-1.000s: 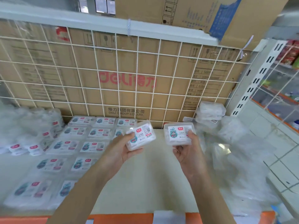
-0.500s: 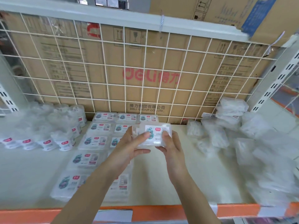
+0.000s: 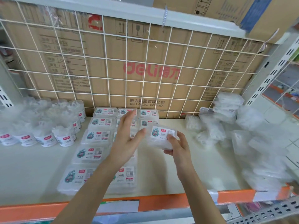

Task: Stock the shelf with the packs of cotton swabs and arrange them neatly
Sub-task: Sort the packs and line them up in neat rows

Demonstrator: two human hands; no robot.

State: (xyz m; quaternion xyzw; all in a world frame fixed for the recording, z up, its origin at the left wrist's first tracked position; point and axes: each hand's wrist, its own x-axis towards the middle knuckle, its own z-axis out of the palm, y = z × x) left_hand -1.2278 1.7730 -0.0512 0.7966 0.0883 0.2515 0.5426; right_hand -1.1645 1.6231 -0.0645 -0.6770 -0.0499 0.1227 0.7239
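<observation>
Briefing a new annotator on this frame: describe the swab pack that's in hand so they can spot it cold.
Find the brown carton with the red deli logo behind the white wire grid; on the shelf below it lie rows of flat labelled packs. Right of those rows, the right hand grips one pack. It is the only one held in fingers rather than lying in the rows.

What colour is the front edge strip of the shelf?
The front edge strip is orange; head view shows it.

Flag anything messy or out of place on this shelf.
The clear packages at far right lie in a loose heap, unlike the flat packs laid in rows. Nothing looks spilled.
</observation>
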